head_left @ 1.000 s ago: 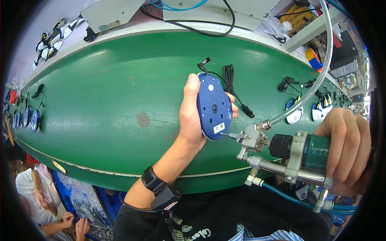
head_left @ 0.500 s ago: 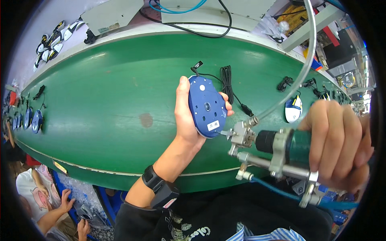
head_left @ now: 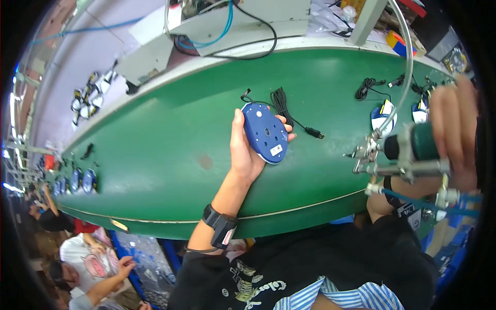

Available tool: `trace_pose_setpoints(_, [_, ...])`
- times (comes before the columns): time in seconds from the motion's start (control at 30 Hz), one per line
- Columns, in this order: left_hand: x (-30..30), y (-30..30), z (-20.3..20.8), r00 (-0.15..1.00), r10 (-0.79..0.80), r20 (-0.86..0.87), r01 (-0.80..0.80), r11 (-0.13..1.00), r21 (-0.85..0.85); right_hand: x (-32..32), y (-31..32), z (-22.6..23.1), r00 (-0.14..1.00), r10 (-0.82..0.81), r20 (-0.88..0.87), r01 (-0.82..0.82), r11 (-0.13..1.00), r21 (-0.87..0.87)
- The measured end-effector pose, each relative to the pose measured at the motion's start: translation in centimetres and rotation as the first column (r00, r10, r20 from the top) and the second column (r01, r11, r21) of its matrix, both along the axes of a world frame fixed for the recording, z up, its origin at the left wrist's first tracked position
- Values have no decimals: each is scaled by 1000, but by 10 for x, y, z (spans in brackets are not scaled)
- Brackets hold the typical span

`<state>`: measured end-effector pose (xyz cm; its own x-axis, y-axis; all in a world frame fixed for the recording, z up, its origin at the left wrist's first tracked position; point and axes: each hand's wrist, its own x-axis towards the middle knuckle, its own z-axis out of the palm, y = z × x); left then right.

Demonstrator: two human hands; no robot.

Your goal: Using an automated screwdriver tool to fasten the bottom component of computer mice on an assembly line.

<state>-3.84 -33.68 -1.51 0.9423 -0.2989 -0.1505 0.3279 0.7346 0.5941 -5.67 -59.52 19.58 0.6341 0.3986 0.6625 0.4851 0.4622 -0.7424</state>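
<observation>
In the head view, a blue-walled bin (head_left: 138, 285) stands off the near left side of the table (head_left: 206, 124), with clear plastic packets (head_left: 153, 258) in it. A co-worker's hand (head_left: 124, 267) is raised at the bin's left side; its fingers are too small to read. At the far right, clear plastic bags (head_left: 330, 20) lie behind the table edge, their contents unclear.

The left hand (head_left: 247, 157) grasps a blue mouse (head_left: 265, 133), underside up, over the middle of the green table. Its thumb lies along the mouse's left edge; the other fingers go beneath, their tips showing past the right edge. A bundled black cable (head_left: 280, 103) lies just beyond the hand, its plug (head_left: 314, 133) to the right.

The right hand (head_left: 455, 126), blurred, is curled around the green body of a power screwdriver (head_left: 422, 140) at the right. The tool's tip points left, apart from the mouse. A clear hose (head_left: 408, 49) rises from the tool toward the far side.

Beyond the tool, at the right, are two white-and-blue mice (head_left: 383, 118). A row of blue mice (head_left: 89, 181) sits at the left end.
</observation>
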Motion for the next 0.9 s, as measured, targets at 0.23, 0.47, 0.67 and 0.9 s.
trace_pose_setpoints(0.23, [6, -20, 3, 979, -163, 121, 156, 986, 62, -2, -12, 9, 903, -367, -221, 375, 927, -9])
trace_pose_setpoints(0.47, [14, -31, 13, 998, 46, 43, -62, 836, 545, 24, -25, -9, 823, -566, 42, 563, 824, 64])
trace_pose_setpoints(0.67, [39, -73, 14, 931, -64, 361, -305, 409, 860, -10, -34, 2, 892, -451, -24, 450, 885, 122])
trace_pose_setpoints(0.9, [37, -48, -10, 804, -393, 446, -343, 305, 888, 10, -24, -1, 884, -467, 36, 462, 881, 101])
